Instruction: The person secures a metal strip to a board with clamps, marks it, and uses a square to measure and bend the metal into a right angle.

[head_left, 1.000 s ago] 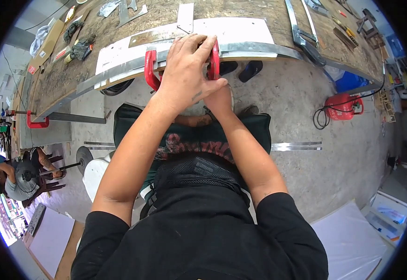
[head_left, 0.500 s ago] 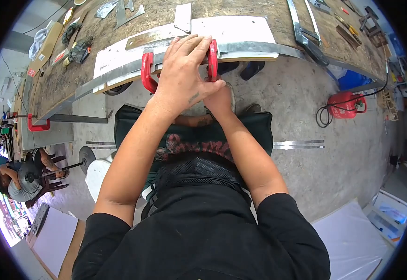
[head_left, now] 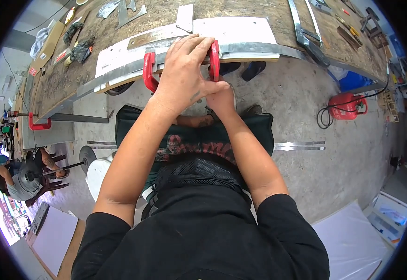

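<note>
My left hand lies over the bench edge between two red C-clamps. The right C-clamp sits in the crook between its index finger and thumb. To its left stands the other C-clamp, on the same edge. Beneath the bench edge is my right hand, below the right clamp; its fingers are hidden behind my left thumb. Both clamps straddle a long grey metal strip lying along a white board. A flat metal ruler and a metal putty knife-like blade rest on the board.
A hacksaw lies at the right of the wooden workbench. Gloves sit at the left. Another red clamp hangs at the left edge. A red gas cylinder stands on the floor. One person sits at far left behind a fan.
The view has shifted very slightly. My right wrist has turned a little beneath the right clamp; my left hand stays in place on it.
</note>
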`<state>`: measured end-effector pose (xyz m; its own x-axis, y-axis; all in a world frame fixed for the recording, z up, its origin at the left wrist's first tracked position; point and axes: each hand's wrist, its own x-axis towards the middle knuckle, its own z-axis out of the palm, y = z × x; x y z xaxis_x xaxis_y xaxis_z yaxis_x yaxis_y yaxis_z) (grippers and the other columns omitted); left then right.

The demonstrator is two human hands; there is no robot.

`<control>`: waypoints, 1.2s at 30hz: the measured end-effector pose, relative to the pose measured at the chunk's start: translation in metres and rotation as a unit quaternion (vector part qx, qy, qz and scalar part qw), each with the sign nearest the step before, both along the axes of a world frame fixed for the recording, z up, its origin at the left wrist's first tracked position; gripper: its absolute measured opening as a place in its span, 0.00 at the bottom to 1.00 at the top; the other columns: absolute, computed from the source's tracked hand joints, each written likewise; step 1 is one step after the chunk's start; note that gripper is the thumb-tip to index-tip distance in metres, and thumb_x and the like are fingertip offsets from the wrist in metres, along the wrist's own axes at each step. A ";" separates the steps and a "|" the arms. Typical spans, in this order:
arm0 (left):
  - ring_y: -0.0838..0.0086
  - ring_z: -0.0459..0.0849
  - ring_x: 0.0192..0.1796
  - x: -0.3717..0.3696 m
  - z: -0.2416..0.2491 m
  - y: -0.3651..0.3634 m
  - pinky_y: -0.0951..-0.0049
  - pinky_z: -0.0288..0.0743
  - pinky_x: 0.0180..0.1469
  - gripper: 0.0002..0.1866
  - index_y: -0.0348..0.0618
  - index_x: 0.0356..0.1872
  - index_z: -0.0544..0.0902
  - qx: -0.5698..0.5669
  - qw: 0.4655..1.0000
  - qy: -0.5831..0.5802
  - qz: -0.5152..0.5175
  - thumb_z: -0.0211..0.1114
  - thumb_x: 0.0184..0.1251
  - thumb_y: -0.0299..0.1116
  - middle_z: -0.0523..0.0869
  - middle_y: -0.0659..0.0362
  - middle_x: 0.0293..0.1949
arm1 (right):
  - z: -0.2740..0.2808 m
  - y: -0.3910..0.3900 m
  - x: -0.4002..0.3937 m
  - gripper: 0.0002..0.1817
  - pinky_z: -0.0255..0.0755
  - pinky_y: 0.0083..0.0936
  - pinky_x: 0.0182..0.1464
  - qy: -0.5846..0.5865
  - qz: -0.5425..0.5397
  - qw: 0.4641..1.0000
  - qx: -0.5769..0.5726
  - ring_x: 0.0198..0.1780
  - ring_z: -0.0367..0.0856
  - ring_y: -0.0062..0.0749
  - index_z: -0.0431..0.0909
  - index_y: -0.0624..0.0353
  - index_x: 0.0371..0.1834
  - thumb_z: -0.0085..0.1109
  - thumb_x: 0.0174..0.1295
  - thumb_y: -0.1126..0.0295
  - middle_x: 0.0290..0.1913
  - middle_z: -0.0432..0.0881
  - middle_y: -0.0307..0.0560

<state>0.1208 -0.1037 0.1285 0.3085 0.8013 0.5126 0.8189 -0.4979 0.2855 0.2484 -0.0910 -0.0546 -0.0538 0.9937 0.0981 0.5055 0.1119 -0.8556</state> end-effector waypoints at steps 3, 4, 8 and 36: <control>0.48 0.76 0.70 0.000 -0.002 0.001 0.52 0.67 0.75 0.50 0.39 0.69 0.78 0.015 1.000 0.009 0.001 0.87 0.40 0.47 0.80 0.43 0.66 | 0.006 -0.001 0.001 0.27 0.81 0.50 0.51 -0.021 0.003 1.000 -0.012 0.51 0.86 0.62 0.77 0.46 0.68 0.63 0.63 0.63 0.48 0.89 0.60; 0.48 0.76 0.70 0.001 -0.002 0.001 0.52 0.67 0.75 0.50 0.39 0.69 0.78 0.014 1.000 0.010 0.001 0.87 0.40 0.47 0.80 0.43 0.66 | 0.009 -0.001 0.001 0.27 0.81 0.50 0.51 -0.021 0.003 1.000 -0.012 0.51 0.86 0.62 0.77 0.46 0.68 0.63 0.63 0.63 0.48 0.89 0.60; 0.48 0.77 0.68 0.004 -0.002 0.001 0.52 0.67 0.74 0.47 0.39 0.68 0.78 0.026 1.000 0.008 0.001 0.83 0.42 0.44 0.81 0.44 0.63 | 0.015 0.001 0.006 0.25 0.80 0.51 0.51 -0.064 0.023 0.996 -0.049 0.52 0.86 0.63 0.77 0.47 0.67 0.61 0.66 0.58 0.48 0.89 0.60; 0.46 0.78 0.62 0.003 -0.001 0.005 0.49 0.70 0.68 0.38 0.38 0.57 0.83 0.003 0.997 -0.074 -0.035 0.82 0.38 0.40 0.83 0.45 0.56 | -0.004 0.018 0.033 0.20 0.82 0.48 0.50 -0.110 0.101 0.989 -0.014 0.51 0.87 0.61 0.82 0.54 0.60 0.58 0.69 0.59 0.49 0.88 0.64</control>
<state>0.1235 -0.0985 0.1279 0.2839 0.7776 0.5610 0.7318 -0.5538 0.3973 0.2818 -0.0731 -0.0588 -0.2693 0.9624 0.0347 0.6490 0.2080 -0.7318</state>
